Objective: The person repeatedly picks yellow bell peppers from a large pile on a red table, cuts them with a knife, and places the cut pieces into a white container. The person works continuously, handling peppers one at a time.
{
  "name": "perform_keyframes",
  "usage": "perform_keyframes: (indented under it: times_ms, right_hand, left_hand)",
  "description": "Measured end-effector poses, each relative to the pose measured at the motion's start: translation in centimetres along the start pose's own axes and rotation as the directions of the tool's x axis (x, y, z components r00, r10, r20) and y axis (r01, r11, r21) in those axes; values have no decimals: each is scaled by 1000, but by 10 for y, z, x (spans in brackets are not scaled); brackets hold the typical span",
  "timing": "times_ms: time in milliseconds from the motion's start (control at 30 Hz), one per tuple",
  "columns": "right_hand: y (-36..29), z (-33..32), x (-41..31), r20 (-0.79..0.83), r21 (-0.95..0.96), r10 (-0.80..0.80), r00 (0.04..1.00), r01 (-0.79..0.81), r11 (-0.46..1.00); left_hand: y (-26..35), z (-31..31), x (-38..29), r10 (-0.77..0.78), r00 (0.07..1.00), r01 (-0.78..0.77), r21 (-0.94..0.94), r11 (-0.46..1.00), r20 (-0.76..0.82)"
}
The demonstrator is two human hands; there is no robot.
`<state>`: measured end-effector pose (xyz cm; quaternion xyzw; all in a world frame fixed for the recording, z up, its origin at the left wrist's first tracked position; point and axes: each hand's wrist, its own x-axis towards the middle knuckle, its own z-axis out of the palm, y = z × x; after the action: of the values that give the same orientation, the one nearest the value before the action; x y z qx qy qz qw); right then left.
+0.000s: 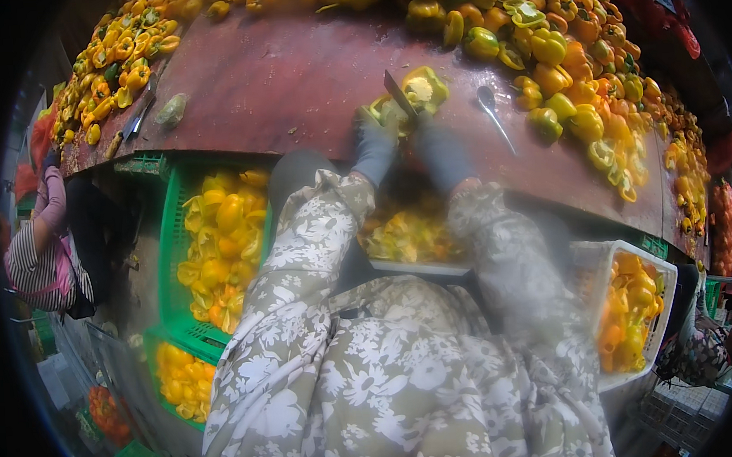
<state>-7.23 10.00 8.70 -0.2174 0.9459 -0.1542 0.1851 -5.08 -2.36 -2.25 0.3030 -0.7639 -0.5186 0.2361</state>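
Observation:
My left hand, in a blue-grey glove, grips a yellow-green bell pepper piece above the red table. Close by, my gloved right hand is closed on a knife; its handle is hidden in the hand. The dark blade slants up and to the left between that piece and a cut bell pepper, whose pale core and seeds face me. Whether the blade touches either piece is unclear. A metal spoon lies on the table to the right of my hands.
Bell peppers are heaped along the table's right and far sides. At left are more peppers, another knife and a clear plastic bag. A green crate and a white crate hold peppers beside me. Another person sits at left.

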Motion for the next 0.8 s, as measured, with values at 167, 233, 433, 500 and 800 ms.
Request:
perform_keyframes:
  times_ms: [167, 233, 433, 500, 800]
  right_hand:
    - [14, 20, 24, -204, 124, -79, 976, 105, 987]
    - [30, 15, 33, -154, 298, -57, 986, 101, 949]
    - [68, -10, 39, -180, 434, 131, 975, -40, 900]
    - [98, 11, 61, -391, 133, -30, 920, 89, 987]
    - [34, -11, -23, 128, 992, -89, 988, -127, 17]
  left_hand:
    - [-33, 6, 10, -31, 994, 39, -81, 996, 103]
    - [-43, -6, 28, -94, 971, 110, -59, 992, 221]
    - [-33, -23, 30, -316, 934, 356, -423, 833, 164]
    - [-48, -18, 35, -60, 997, 71, -248, 966, 51]
    - [27, -11, -12, 122, 885, 174, -562, 808, 449]
